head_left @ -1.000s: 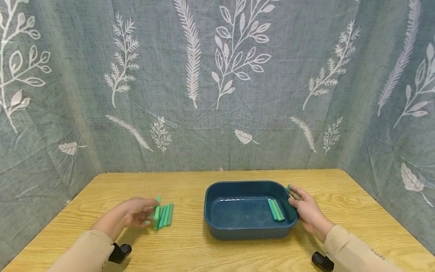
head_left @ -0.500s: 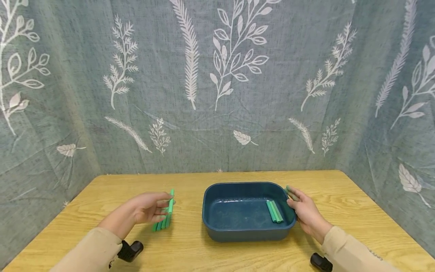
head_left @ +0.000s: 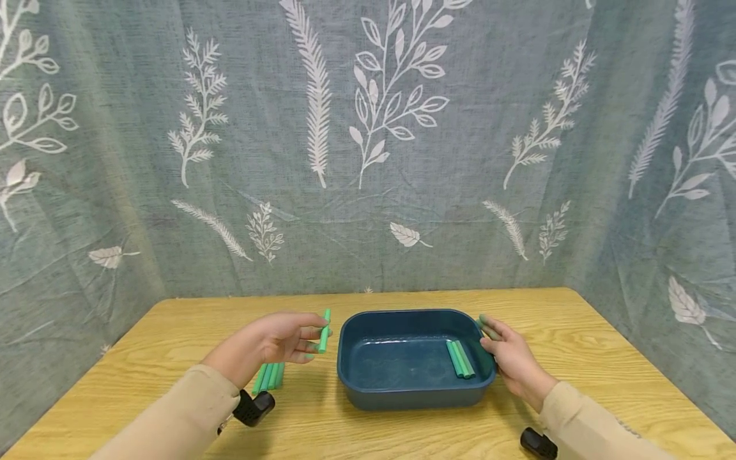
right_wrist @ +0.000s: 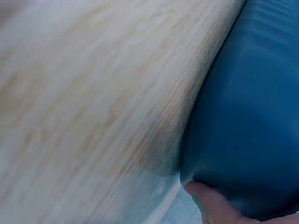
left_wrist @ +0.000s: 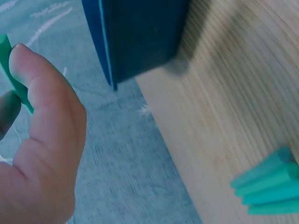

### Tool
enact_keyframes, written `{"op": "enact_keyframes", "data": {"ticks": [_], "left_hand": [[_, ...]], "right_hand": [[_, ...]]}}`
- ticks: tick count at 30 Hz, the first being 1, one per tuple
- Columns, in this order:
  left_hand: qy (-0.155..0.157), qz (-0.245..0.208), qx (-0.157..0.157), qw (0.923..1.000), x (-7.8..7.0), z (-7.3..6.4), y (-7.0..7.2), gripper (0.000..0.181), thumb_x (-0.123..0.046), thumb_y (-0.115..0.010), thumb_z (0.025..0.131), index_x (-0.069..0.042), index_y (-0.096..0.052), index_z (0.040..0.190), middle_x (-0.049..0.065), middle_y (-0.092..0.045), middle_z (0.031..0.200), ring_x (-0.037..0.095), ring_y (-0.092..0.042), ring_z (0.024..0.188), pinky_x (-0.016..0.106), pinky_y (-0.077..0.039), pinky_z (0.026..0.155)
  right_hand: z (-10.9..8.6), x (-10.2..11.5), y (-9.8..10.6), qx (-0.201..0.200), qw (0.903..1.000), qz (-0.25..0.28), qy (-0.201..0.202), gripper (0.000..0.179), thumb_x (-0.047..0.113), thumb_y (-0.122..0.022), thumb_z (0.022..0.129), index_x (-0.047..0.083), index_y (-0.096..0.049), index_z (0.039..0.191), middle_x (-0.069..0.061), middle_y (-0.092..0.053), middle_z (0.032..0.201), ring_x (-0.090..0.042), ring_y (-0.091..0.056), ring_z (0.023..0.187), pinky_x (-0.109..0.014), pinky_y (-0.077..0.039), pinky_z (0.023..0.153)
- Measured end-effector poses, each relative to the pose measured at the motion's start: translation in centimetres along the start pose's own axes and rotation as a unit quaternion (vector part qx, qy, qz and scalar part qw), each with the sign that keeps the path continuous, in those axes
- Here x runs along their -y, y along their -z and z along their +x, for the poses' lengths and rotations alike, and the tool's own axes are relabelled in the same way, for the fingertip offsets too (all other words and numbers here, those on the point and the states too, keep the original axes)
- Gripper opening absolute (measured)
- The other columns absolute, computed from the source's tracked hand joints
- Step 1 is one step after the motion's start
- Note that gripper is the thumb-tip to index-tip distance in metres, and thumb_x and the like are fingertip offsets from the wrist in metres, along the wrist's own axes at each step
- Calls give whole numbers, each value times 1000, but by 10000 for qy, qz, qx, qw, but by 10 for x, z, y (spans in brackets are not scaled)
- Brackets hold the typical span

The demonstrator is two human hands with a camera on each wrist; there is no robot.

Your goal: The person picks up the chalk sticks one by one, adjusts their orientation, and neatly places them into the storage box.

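My left hand point(head_left: 290, 335) is raised over the table left of the dark blue tub, pinching a green chalk stick point(head_left: 324, 332) between thumb and fingers. The left wrist view shows the held chalk stick point(left_wrist: 11, 74) at the fingertips. Several green chalk sticks point(head_left: 269, 377) lie side by side on the table, partly hidden by the left forearm. My right hand point(head_left: 514, 354) holds the tub point(head_left: 414, 399) at its right end, thumb over the rim and fingers along the outer wall. A few more green chalk sticks point(head_left: 461, 359) lie together inside, near the tub's right end.
The wooden table point(head_left: 414, 434) carries the tub near its middle. A grey-green cloth point(head_left: 345, 255) with white leaf prints hangs behind and along both sides. Black wrist cameras point(head_left: 255, 407) sit under both forearms.
My left hand has lifted the chalk stick off the group on the table and carried it right, towards the tub. My right hand keeps its place at the tub's right end.
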State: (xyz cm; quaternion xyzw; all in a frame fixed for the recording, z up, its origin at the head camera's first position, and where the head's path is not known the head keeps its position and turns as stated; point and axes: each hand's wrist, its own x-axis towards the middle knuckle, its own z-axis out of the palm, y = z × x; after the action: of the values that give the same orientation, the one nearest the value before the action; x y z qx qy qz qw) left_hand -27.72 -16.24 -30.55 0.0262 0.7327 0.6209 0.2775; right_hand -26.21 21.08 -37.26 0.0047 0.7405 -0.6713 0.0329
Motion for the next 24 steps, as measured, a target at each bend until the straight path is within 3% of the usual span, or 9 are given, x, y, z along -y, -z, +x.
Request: {"op": "enact_keyframes", "data": {"ticks": [4,13,24], "left_hand": [[14,-42,163,9999,-8,5,-11,45,-20,-45,102,2,-30,139,-4,-55,92,15,-57,83,21,-50,66],[162,-30,395,9991,-28,19,-37,34,-19,-45,102,2,-46,129,0,-56,90,13,-54,76,21,-46,63],[331,173,551,9978,-36,35,-59,24,-20,-46,103,-2,-55,116,1,-57,88,14,-55,75,22,-46,63]], "right_hand": [[0,-1,-1,8,10000,-12,-34,55,-2,-33,103,-5,-11,153,-28,-11,157,-44,-19,141,-46,-40,103],[0,1,-1,11,10000,90,12,55,-3,-33,103,-5,-10,153,-28,-10,157,-45,-15,142,-55,-30,109],[0,-1,0,4,10000,64,-7,55,-3,-33,103,-4,-10,154,-27,-9,157,-45,-17,141,-54,-34,107]]}}
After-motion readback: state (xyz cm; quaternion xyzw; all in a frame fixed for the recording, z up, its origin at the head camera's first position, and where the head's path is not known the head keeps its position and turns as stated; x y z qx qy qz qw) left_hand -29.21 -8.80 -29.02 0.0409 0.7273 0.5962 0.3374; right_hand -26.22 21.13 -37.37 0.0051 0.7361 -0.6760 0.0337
